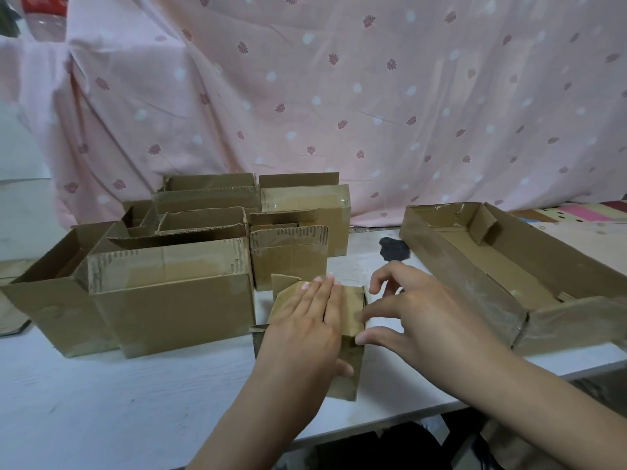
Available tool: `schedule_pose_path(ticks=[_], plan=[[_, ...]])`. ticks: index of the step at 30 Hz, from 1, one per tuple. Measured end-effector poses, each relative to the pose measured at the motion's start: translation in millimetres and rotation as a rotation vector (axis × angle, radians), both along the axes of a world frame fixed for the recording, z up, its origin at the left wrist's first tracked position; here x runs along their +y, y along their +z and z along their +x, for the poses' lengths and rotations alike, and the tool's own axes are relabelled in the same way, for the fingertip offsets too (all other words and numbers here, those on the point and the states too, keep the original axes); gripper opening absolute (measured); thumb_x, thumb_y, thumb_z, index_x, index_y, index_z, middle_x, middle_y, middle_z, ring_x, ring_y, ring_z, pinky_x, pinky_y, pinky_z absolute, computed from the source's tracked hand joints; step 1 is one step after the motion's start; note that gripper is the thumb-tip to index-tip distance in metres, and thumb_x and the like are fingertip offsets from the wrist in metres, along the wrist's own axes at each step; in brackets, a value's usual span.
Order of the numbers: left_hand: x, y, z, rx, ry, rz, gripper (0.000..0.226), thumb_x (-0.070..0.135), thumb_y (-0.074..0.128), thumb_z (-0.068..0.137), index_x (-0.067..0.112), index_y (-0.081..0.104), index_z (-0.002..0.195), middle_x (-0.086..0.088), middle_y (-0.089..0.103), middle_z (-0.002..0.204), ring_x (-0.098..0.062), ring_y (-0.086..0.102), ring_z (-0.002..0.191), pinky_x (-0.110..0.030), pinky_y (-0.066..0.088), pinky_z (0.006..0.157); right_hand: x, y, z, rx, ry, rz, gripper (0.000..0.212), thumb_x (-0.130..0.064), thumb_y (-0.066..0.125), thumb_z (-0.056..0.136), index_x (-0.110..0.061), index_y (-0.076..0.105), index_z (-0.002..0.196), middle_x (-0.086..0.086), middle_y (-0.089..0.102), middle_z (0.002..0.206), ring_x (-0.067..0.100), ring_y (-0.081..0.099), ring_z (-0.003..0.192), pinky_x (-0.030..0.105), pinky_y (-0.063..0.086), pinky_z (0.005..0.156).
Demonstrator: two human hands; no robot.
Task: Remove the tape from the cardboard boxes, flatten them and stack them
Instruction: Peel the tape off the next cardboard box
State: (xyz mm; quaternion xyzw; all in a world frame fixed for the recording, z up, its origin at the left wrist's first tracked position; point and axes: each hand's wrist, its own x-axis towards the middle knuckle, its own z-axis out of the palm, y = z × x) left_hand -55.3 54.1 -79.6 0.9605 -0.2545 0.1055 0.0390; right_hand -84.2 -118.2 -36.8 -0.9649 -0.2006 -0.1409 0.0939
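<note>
A small cardboard box (351, 364) lies on the white table (118, 401) in front of me. My left hand (307, 329) presses flat on its top with straight fingers, thumb against its front face. My right hand (417, 320) sits at the box's right edge, thumb and forefinger touching the corner there, the other fingers spread above the table. Whether they pinch tape I cannot tell.
Several open cardboard boxes (169, 300) stand to the left and behind. A long shallow cardboard tray (509, 276) lies at the right. A dark stain (393, 249) marks the table. A pink patterned cloth (339, 96) hangs behind.
</note>
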Motion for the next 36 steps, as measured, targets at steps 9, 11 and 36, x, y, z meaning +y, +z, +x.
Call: schedule_pose_path(ticks=[9, 11, 36], plan=[[-0.7, -3.4, 8.5, 0.022, 0.026, -0.016, 0.107, 0.057, 0.054, 0.093, 0.006, -0.018, 0.154, -0.008, -0.019, 0.164, -0.018, -0.017, 0.151, -0.027, -0.019, 0.113, 5.4, -10.4, -6.4, -0.160, -0.068, -0.026, 0.024, -0.047, 0.091, 0.060, -0.032, 0.078, 0.073, -0.006, 0.060, 0.091, 0.015, 0.059, 0.065, 0.023, 0.036, 0.059], [-0.9, -4.0, 8.1, 0.016, 0.026, -0.011, 0.107, 0.057, 0.054, 0.092, 0.006, -0.018, 0.154, -0.009, -0.019, 0.164, -0.018, -0.017, 0.151, -0.028, -0.019, 0.113, 3.3, -10.9, -6.1, -0.182, -0.058, -0.037, 0.024, -0.046, 0.092, 0.059, -0.031, 0.078, 0.072, -0.006, 0.061, 0.087, 0.016, 0.059, 0.064, 0.023, 0.035, 0.059], [-1.9, 0.5, 10.9, 0.055, -0.008, 0.027, 0.108, 0.058, 0.054, 0.092, 0.008, -0.018, 0.154, -0.007, -0.022, 0.163, -0.017, -0.019, 0.150, -0.026, -0.023, 0.107, 9.0, 40.8, 35.4, 0.552, -0.043, 0.084, 0.026, -0.040, 0.086, 0.072, -0.019, 0.072, 0.077, -0.009, 0.054, 0.066, 0.002, 0.048, 0.055, 0.022, 0.036, 0.054]])
